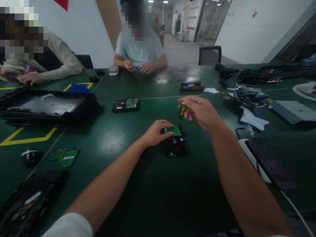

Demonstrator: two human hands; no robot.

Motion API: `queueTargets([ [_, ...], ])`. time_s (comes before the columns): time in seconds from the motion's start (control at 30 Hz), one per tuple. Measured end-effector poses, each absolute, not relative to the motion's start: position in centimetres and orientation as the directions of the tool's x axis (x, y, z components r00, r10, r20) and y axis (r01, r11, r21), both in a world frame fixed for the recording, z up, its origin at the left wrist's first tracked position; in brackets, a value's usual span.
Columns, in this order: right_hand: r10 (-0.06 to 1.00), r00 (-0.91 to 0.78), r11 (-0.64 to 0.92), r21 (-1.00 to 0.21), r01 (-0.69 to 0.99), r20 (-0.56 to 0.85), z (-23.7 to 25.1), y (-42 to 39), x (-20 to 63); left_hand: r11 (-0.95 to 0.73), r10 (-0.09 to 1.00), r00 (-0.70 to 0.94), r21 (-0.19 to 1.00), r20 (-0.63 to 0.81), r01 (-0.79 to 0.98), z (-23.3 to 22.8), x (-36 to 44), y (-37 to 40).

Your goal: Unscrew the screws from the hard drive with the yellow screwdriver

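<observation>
A black hard drive (176,144) lies on the dark green table (153,184) in front of me, its green circuit board (176,130) facing up at the far end. My left hand (156,132) rests on the drive's far left corner, fingers touching the board. My right hand (200,112) hovers just above and behind the drive, gripping a small yellow-and-black screwdriver (182,110) that points down toward the board.
A second hard drive (125,104) lies farther back. A black tray (46,106) sits at the left, a loose green board (65,156) and a round black object (30,156) near it. Tools and cables (249,95) crowd the right. Two people sit across the table.
</observation>
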State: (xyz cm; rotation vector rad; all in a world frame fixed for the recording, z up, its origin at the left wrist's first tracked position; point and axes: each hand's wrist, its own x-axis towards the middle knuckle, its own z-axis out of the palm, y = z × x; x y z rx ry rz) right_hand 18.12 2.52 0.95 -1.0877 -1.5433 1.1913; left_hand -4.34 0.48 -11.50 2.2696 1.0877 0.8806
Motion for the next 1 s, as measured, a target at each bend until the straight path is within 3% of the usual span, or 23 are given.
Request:
queueTargets([
  [0.27,0.975,-0.161,0.184,-0.963,0.195,0.154,0.99,2.51,18.27,-0.565,0.813,0.476,0.655,0.337,0.502,-11.45,-4.4,0.48],
  [0.67,0.956,-0.241,0.196,-0.976,0.092,0.169,0.62,2.81,18.33,-0.569,0.81,0.479,0.653,0.338,0.501,-11.61,-4.38,0.67],
  [1.0,0.982,-0.098,0.179,-0.97,0.166,0.164,1.28,2.3,18.23,-0.57,0.808,0.484,0.652,0.336,0.499,-11.67,-4.44,0.74],
])
